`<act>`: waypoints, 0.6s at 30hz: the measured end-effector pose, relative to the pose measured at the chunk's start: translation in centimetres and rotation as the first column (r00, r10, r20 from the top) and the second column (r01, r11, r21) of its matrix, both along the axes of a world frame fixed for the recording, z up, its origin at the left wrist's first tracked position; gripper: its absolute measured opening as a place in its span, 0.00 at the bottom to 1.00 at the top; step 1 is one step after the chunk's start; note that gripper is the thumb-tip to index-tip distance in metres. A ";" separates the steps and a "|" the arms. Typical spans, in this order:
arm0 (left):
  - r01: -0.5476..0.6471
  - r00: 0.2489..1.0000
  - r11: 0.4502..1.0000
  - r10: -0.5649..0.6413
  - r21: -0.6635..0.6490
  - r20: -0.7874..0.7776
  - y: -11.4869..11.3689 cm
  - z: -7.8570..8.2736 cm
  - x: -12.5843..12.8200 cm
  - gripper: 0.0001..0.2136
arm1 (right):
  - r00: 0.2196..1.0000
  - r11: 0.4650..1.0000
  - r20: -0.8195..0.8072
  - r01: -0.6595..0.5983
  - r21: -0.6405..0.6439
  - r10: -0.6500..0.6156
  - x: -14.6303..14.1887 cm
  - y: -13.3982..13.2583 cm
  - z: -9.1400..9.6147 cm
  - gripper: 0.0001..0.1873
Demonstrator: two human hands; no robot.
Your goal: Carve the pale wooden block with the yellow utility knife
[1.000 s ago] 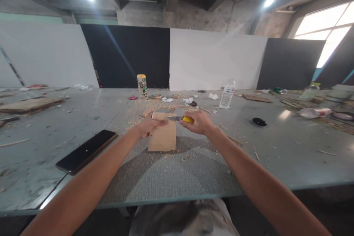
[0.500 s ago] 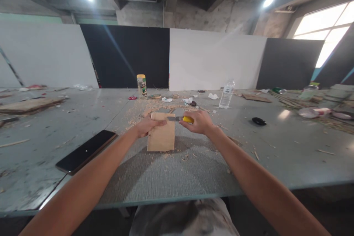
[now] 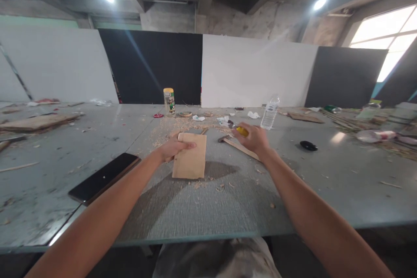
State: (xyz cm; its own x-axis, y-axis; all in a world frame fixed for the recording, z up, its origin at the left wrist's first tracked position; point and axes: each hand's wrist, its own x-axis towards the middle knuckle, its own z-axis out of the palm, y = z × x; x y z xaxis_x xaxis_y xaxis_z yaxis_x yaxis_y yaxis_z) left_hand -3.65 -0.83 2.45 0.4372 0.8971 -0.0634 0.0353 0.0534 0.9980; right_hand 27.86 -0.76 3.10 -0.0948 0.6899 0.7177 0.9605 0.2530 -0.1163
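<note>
Board of flat tan wood [image 3: 189,160] is reaching down from the left hand [image 3: 177,147], which is pinching its upper side, probably so it won't wobble. Right of that grip, the right hand [image 3: 253,137] is holding a yellow-handled metal blade [image 3: 241,130].

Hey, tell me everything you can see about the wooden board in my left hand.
The wooden board is pale tan, flat and roughly rectangular, with a smooth-looking front. It stands upright or nearly so, and its lower edge appears to rest on the gray table, near curled shavings. Your left hand grips its upper left side, thumb across the front. Its back is hidden.
</note>
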 end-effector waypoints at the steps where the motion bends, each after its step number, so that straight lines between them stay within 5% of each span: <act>1: -0.003 1.000 1.000 0.003 0.014 0.004 0.0 0.0 0.1 0.23 | 0.999 0.999 0.006 -0.047 -0.006 0.047 -0.4 -0.1 -0.1 0.23; 7: -0.010 1.000 0.998 0.011 0.058 -0.020 0.0 0.2 0.4 0.23 | 0.947 0.955 0.134 -0.280 -0.092 0.291 -4.2 -1.4 -0.2 0.20; 18: -0.024 0.999 0.996 0.026 0.088 -0.019 0.4 0.0 0.4 0.23 | 0.933 0.953 0.219 -0.256 -0.160 0.287 -5.0 -1.9 -0.2 0.21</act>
State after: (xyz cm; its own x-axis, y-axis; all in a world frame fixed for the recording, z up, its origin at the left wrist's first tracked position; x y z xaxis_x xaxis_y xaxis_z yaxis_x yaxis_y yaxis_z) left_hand -3.29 -0.47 2.47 0.4140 0.9102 0.0078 0.0554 -0.0337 0.9979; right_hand 22.82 -2.71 2.93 -0.4474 0.6973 0.5600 0.8606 0.5060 0.0575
